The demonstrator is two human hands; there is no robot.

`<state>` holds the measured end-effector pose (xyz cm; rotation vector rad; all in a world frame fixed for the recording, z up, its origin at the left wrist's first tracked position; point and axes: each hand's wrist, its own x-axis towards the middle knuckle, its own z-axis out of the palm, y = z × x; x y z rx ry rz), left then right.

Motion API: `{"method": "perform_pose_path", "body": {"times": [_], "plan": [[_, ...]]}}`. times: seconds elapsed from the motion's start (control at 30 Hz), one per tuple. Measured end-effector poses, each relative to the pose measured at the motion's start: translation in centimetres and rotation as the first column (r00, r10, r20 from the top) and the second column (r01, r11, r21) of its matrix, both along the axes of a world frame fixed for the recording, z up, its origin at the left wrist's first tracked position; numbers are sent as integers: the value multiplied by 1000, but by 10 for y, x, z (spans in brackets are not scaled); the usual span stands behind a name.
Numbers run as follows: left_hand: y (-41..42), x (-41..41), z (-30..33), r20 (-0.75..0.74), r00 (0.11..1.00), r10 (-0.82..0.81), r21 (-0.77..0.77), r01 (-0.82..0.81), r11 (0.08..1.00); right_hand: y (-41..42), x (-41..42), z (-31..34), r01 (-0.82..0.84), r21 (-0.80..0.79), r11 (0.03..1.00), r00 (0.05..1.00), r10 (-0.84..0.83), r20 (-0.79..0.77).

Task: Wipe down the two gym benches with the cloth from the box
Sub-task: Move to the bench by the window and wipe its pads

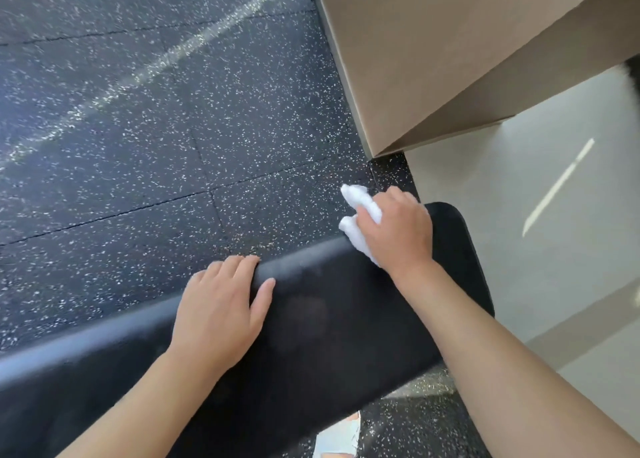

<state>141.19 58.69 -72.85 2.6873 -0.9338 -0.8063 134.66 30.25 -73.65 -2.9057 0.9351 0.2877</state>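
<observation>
A black padded gym bench (329, 326) runs from the lower left to the right middle of the head view. My right hand (398, 229) grips a bunched white cloth (356, 215) and holds it against the bench's far edge near its rounded end. My left hand (221, 305) rests on the bench top, its fingers hooked over the far edge and the thumb lying flat on the pad. Only one bench is in view.
A tan cardboard-coloured box or block (433, 52) stands on the floor just beyond the bench's end. Black speckled rubber flooring (138, 128) spreads to the left. A pale smooth floor (536, 215) lies to the right of the bench.
</observation>
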Motion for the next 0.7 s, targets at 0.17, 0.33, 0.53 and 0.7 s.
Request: {"method": "perform_pose_path", "body": {"times": [0.17,0.33,0.53,0.7], "plan": [[8,6,-3,-20,1000,20,-63,-21,998,105,57,4,-189,189,964,965,217,-145],[12,9,-4,5,981,195,-104,-193,976,137,83,1,-123,499,858,931,274,-241],[-5,1,-5,40,987,154,33,-156,987,26,57,-3,-197,396,897,881,339,-329],[-41,-17,-9,105,982,160,5,-161,987,-81,10,18,-217,240,946,966,243,-86]]}}
